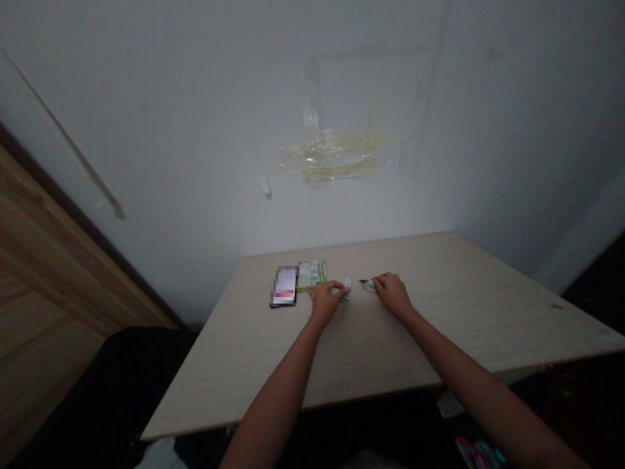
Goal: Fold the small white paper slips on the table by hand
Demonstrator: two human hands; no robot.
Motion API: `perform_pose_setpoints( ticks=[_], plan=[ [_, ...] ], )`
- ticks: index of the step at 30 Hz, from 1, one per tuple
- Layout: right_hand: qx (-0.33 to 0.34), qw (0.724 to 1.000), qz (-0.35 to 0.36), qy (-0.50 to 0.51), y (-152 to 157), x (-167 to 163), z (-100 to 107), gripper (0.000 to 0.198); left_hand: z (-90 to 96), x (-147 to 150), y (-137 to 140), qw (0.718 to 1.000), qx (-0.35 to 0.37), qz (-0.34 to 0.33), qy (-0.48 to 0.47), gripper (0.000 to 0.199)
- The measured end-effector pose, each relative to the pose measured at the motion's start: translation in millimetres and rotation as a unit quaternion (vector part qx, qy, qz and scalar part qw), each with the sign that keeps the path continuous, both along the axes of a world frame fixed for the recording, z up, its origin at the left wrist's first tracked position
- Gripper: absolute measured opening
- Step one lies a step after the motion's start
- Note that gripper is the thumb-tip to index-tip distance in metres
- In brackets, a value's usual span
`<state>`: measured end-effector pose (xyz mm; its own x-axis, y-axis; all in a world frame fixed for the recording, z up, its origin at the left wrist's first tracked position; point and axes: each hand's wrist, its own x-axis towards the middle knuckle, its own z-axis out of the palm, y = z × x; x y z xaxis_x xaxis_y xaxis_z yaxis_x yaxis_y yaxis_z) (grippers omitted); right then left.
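Over the middle of the table, my left hand (326, 301) pinches a small white piece with printed markings (347, 286) between thumb and fingertips. A short gap to the right, my right hand (393, 294) is closed on a small thin piece with dark and greenish patches (367, 285). Both pieces look like paper or wrapper, but they are too small to tell. Just behind my left hand lies a flat green and white printed packet (312, 272), its lower right corner partly covered by the fingers.
A phone (284, 286) with a lit, blurred screen lies left of the packet. The pale wooden table (371, 358) meets a grey wall with peeling clear tape (336, 156). A wooden panel (49, 280) stands at the left, with a black object (131, 384) below it.
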<state>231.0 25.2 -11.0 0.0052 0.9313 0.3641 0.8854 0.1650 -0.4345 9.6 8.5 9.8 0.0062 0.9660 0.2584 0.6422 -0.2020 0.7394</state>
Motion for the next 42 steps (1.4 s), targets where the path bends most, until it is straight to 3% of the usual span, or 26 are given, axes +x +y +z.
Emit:
perform_pose_setpoints(
  ticks=[13, 22, 30, 42],
  plan=[
    [0.034, 0.990, 0.003, 0.140, -2.8, -11.9, 2.7, 0.024, 0.4, 10.8, -7.6, 1.000, 0.009, -0.018, 0.019, 0.019],
    [0.031, 0.993, 0.005, 0.117, -4.9, -25.3, -1.1, 0.015, 5.4, 20.7, -15.3, 1.000, 0.009, -0.015, 0.004, 0.017],
    [-0.024, 0.955, 0.087, 0.281, -7.0, -28.5, -1.3, 0.029, 2.2, 18.7, -11.4, 1.000, 0.016, 0.009, 0.004, 0.015],
    [-0.044, 0.916, 0.146, 0.372, -1.2, -25.9, -6.1, 0.033, 0.8, 18.2, -11.4, 1.000, 0.018, 0.011, 0.003, 0.018]
  ],
)
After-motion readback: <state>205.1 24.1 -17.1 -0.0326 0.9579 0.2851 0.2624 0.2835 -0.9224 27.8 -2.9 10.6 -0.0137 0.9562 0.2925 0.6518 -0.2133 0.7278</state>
